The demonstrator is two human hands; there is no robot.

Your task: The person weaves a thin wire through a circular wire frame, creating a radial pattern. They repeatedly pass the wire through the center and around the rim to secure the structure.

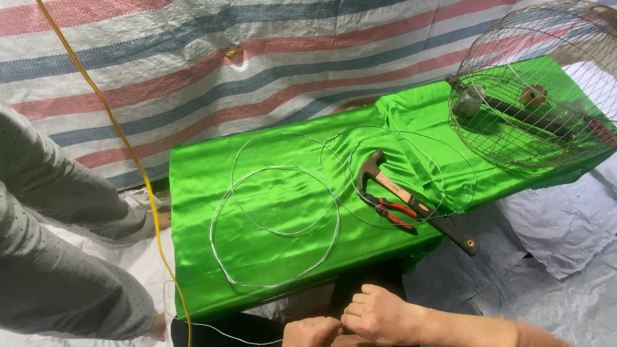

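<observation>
**Wire rings on green satin, both hands bunched at the near edge**

We see a low bench draped in glossy green cloth (283, 212), smooth and shiny, with soft folds at its corners. On it lie several thin loops of silvery wire (276, 225), bent into rough overlapping circles; the nearest loop is the largest and reaches almost to the cloth's front edge. To their right rests a claw hammer (411, 200) with a dark steel head, pale wooden shaft and black grip that juts past the bench edge. A pair of pliers (390, 211) with red-and-black handles lies across the hammer's shaft, touching it. At the far right end stands a domed cage of fine wire mesh (533, 90), with dark objects inside that we cannot make out.

Behind the bench hangs a woven tarpaulin (193, 64) striped red, blue and white. A yellow cord (128, 154) runs down the left side, beside another person's legs in grey dotted trousers (58, 231).

Our right hand (379, 315) is curled closed, fingers bent inward, just below the bench's front edge. Our left hand (312, 332) is also curled, knuckles up, touching the right. A thin strand of wire (225, 333) leads in toward them from the left, but we cannot tell what either hand pinches.
</observation>
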